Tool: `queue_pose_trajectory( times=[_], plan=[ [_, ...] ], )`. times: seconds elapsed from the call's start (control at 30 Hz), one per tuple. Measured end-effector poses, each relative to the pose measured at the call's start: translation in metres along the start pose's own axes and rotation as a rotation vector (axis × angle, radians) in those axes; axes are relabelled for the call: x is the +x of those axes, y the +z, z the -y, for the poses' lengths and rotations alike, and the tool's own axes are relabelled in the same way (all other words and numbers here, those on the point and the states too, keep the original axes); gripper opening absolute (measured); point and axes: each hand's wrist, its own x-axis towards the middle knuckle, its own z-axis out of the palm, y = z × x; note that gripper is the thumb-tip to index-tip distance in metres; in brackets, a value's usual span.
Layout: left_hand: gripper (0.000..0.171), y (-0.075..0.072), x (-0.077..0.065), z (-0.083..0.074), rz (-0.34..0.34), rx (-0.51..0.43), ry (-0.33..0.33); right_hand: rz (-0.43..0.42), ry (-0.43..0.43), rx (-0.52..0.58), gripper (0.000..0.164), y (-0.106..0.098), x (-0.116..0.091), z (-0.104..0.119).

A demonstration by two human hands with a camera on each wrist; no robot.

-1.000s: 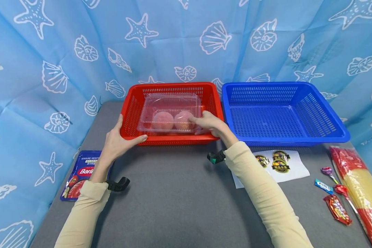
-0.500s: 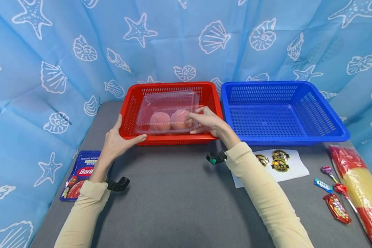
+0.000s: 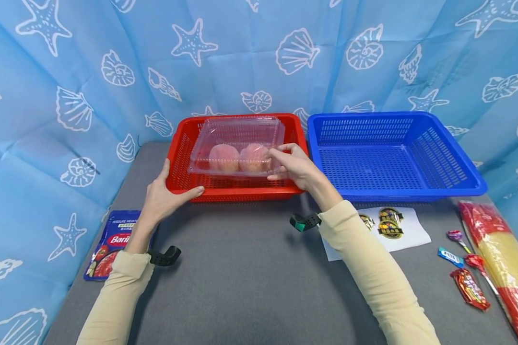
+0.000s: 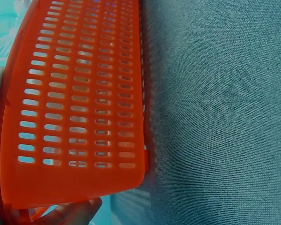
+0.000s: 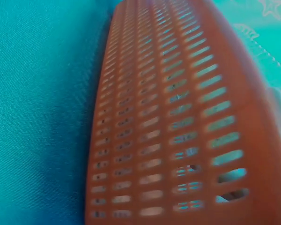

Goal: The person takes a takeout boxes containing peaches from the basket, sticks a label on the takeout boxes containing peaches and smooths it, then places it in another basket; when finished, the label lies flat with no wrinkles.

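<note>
A clear plastic box (image 3: pixel 241 129) with two peaches inside, one of them the left peach (image 3: pixel 224 158), is tilted up inside the red basket (image 3: pixel 237 192), its far edge near the back rim. My right hand (image 3: pixel 297 167) pinches the box's right front corner between thumb and fingers. At the basket's front left corner, my left hand (image 3: pixel 161 196) grips the rim, thumb along the front and fingers at the left side. The left wrist view has the basket's slotted wall (image 4: pixel 79 93) with fingertips past its corner. In the right wrist view the basket wall (image 5: pixel 150 117) hides most of the hand.
A blue basket (image 3: pixel 397 195) stands to the right of the red one. Before it lies a white sheet (image 3: pixel 410 235) with round labels. Farther right are a pasta bag (image 3: pixel 500 258), lollipops and wrapped sweets (image 3: pixel 469 290). A blue sauce pouch (image 3: pixel 108 244) lies at left.
The plastic box has risen and shifted toward the back of the red basket, carried by my right hand, which has moved slightly up and right. My left hand stays at the basket corner.
</note>
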Motion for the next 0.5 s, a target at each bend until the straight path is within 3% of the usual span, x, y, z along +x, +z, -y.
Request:
queue_pose_trajectory(
  times=[0.5],
  plan=[
    [0.122, -0.001, 0.003, -0.003, 0.013, -0.003, -0.008, -0.011, -0.045, 0.016, 0.049, -0.015, -0.047, 0.012]
  ],
)
